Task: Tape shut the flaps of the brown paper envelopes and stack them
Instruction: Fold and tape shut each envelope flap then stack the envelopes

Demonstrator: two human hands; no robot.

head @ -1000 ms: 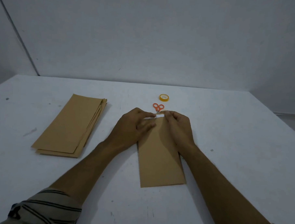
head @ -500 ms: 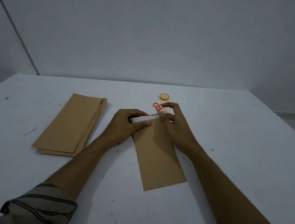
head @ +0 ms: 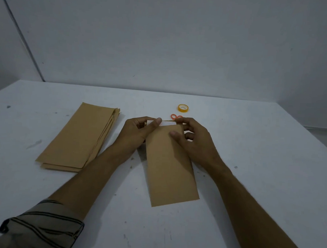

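Note:
A brown paper envelope [head: 169,167] lies lengthwise on the white table [head: 250,165] in front of me, its far end raised a little. My left hand [head: 138,130] pinches the flap at the far left corner. My right hand [head: 190,136] pinches the flap at the far right corner, thumb lying on the envelope's face. Between the hands the flap stands lifted, and a pale strip shows under it. A stack of brown envelopes [head: 79,137] lies to the left. A yellow tape roll [head: 183,108] and orange-handled scissors [head: 175,117] lie just beyond my hands.
A grey wall rises behind the table's far edge. The table's right edge runs diagonally at the right of the frame. A striped sleeve [head: 42,229] covers my left upper arm at the bottom left.
The envelope's far end has lifted and swung slightly left. My fingers went from pressing the flap flat to pinching it up at both corners.

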